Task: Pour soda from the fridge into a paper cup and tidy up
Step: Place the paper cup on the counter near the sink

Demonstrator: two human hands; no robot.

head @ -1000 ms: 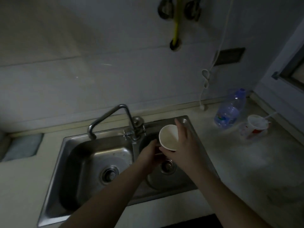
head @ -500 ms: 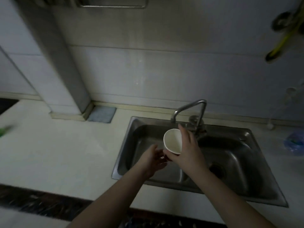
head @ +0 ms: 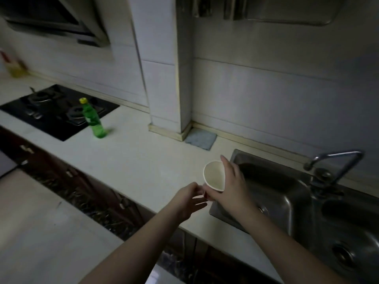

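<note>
Cup (head: 214, 176) sits tipped in right hand (head: 233, 189), fingers wrapped around it, over the sink (head: 272, 193) edge. Left hand (head: 187, 199) fingers spread loose, touching its bottom. Green soda bottle (head: 93, 119) stands far left; label too blurry.

White paper cup (head: 214, 175), green soda bottle (head: 93, 120) with yellow cap (head: 82, 100)

This is a home kitchen, dimly lit. A pale stone countertop (head: 133, 156) runs along a white tiled wall (head: 276, 95). At its right end sits a double-bowl stainless steel sink (head: 291, 203) with an angled metal tap (head: 336, 158). Well left of the sink lies a black glass gas hob (head: 55, 111), with a slanted metal extractor hood (head: 61, 21) above it.
</note>
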